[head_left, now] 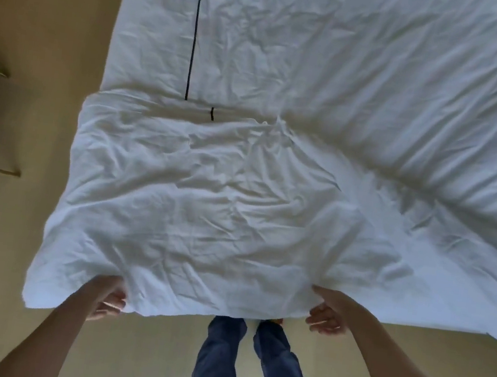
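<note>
A crumpled white pillowcase or folded sheet hangs over the near edge of a bed covered with white bedding. My left hand grips its near edge at the lower left, fingers curled under the cloth. My right hand holds the near edge at the lower right, thumb on top and fingers curled below. The held edge is lifted off the bed above my legs. A thin black stripe runs down the bedding behind, with a short black mark near the fold.
Tan floor lies to the left of the bed and below it. Dark furniture legs with brass tips stick in from the left edge. My legs in blue jeans stand close to the bed's near edge.
</note>
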`<state>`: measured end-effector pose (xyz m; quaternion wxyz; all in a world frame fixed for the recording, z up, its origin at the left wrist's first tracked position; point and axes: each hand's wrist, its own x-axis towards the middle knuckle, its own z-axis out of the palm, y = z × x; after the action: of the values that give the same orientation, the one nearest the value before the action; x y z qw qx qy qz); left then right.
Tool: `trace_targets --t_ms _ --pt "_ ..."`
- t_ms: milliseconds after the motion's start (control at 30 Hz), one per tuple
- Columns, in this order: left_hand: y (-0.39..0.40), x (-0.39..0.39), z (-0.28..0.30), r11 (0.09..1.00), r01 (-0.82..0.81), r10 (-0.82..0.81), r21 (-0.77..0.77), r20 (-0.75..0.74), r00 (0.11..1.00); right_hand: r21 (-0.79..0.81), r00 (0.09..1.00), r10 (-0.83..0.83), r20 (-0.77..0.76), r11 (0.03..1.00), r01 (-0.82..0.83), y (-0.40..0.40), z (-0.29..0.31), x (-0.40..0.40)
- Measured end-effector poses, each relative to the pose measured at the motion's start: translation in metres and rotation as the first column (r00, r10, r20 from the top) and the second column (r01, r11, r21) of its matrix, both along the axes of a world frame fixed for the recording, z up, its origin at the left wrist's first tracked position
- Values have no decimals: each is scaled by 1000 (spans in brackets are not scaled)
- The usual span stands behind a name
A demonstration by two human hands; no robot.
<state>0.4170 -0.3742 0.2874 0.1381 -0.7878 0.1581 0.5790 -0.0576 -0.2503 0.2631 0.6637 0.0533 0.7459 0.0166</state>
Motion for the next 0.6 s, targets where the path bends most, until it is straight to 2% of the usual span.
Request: trace_targets --t_ms 67,200,300,467,600 --pt "-20 -27 17 984 96 -87 -148 64 994 -37 1000 10 -14 999 -10 -10 22 -12" --pt "-46 -92 41 917 192 -204 -349 3 979 -183 990 44 -135 981 -69 -28 68 -32" --pt "-49 -156 52 871 192 -258 -453 -89 962 -315 967 45 -253 941 -126 -28 93 -57" --pt "-22 -290 70 831 130 -320 -541 -275 907 -508 932 -136 -336 859 -58 9 109 -134" --pt "20 -400 62 841 58 -311 -537 -393 865 -575 901 -332 -278 809 121 64 90 -221"
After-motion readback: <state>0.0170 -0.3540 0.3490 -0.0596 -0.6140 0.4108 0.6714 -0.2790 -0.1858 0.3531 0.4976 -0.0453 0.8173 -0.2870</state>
